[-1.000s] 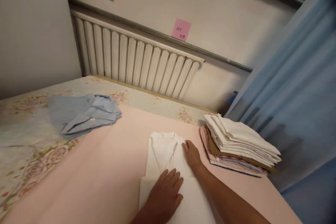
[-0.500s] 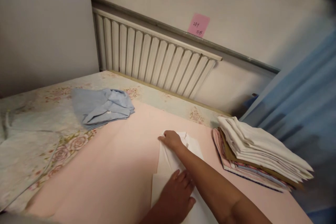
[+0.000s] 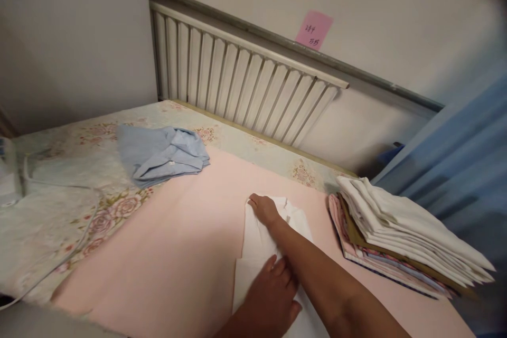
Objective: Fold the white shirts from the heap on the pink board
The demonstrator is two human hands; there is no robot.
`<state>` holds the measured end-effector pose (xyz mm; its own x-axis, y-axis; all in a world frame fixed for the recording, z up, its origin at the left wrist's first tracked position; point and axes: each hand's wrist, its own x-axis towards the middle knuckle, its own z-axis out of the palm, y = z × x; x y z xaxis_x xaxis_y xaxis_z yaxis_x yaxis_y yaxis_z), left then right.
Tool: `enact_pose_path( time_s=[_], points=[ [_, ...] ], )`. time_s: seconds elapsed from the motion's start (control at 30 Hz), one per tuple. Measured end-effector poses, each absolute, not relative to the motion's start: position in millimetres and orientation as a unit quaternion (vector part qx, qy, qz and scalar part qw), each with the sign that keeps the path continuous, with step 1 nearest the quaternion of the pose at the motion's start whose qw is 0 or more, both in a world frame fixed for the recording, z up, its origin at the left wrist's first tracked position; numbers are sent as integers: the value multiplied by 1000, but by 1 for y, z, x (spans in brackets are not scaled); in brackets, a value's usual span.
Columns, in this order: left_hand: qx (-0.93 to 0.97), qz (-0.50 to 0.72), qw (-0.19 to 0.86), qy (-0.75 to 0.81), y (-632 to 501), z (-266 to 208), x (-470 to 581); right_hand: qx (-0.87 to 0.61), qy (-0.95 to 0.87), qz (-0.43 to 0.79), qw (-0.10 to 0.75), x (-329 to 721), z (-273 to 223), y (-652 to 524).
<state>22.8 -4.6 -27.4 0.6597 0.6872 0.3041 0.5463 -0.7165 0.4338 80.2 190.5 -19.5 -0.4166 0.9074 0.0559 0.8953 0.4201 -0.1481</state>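
A folded white shirt (image 3: 253,237) lies lengthwise on the pink cloth (image 3: 178,232) in front of me. At its far end my right hand (image 3: 264,210) pinches the left corner, the fingers closed on the fabric. Nearer to me, my left hand (image 3: 273,290) rests on the shirt with its fingers stretched out and slightly apart. My right forearm crosses over the shirt and hides part of its right side.
A crumpled light blue shirt (image 3: 170,156) lies at the back left. On the right stands a stack of folded clothes (image 3: 404,227), white on top. A white cord (image 3: 85,229) runs over the floral cover (image 3: 138,116). Behind are a radiator (image 3: 237,74) and a blue curtain (image 3: 455,163).
The view has shifted slightly, so the scene sits a little further right. My right hand has drawn its fingers in on the shirt's corner; my left hand stays about where it was.
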Motion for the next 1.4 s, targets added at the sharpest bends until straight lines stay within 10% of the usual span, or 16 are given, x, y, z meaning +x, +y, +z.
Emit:
enact_pose_path(
  time_s=[0.83, 1.4],
  points=[
    [899, 237, 120, 349, -8, -30, 20, -490, -855, 167, 30, 90, 15, 203],
    [891, 247, 153, 349, -6, -30, 21, -517, -851, -8, 93, 86, 3, 166]
  ],
)
